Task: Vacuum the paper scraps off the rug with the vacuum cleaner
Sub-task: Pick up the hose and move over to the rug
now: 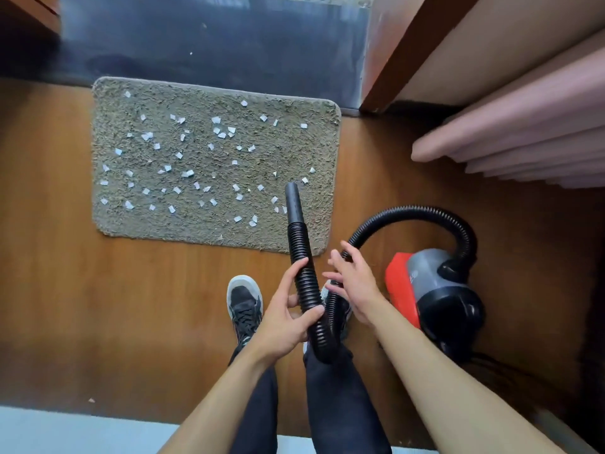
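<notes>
A shaggy grey-brown rug (288, 149) lies on the wooden floor, strewn with several small white paper scraps (187, 173). My left hand (284, 319) grips the black ribbed vacuum hose (302, 280); its smooth nozzle (293, 201) hangs over the rug's near right part. My right hand (352, 283) is beside the hose with its fingers spread, holding nothing. The hose loops right to the red, grey and black vacuum cleaner (432, 296) standing on the floor to my right.
My dark sneaker (244, 303) and dark trouser legs are below the hands. Pink curtain folds (523, 132) and a brown wooden frame (402, 60) fill the right side. A dark threshold strip (212, 44) borders the rug's far edge.
</notes>
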`<action>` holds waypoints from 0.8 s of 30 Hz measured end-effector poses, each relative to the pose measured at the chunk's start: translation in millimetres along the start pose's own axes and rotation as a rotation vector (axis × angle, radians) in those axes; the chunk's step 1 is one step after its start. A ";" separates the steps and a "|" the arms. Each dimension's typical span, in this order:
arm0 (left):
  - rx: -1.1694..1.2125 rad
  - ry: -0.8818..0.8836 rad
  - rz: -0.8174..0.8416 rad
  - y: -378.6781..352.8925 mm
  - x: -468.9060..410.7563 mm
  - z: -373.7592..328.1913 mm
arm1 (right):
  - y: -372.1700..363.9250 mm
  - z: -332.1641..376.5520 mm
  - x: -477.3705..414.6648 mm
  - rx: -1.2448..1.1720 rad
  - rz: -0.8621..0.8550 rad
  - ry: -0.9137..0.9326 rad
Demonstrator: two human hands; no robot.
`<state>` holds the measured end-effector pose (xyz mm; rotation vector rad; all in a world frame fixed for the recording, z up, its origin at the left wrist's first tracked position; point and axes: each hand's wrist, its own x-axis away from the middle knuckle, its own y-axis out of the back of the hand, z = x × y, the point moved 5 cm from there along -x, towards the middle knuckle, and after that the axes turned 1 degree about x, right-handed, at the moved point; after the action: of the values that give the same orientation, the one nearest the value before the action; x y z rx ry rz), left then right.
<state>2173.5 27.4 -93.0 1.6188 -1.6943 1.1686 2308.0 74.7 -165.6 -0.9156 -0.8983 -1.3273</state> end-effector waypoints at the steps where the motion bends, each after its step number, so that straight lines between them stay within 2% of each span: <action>1: 0.007 0.008 -0.014 1.1 -1.7 3.2 | 17.6 -25.9 5.3 -0.013 -0.100 -0.045; 5: -0.016 0.037 -0.004 -4.7 -9.9 15.8 | 93.1 -132.2 40.3 -0.009 -0.462 -0.260; 7: -0.026 0.055 0.009 -10.0 -15.0 22.3 | 124.1 -168.4 56.7 0.006 -0.558 -0.329; 13: -0.085 0.099 -0.015 -22.5 -29.9 40.1 | 169.7 -207.2 64.4 -0.039 -0.593 -0.350; 20: -0.153 0.125 0.012 -36.6 -38.8 54.2 | 185.1 -210.8 37.4 -0.257 -0.631 -0.342; 24: -0.185 0.122 0.023 -46.3 -39.5 57.4 | 179.8 -211.1 40.1 -0.236 -0.652 -0.333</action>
<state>2235.4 3.4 -143.8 1.3923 -1.6928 1.0648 2492.4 -130.1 -215.9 -1.0948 -1.3951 -1.8983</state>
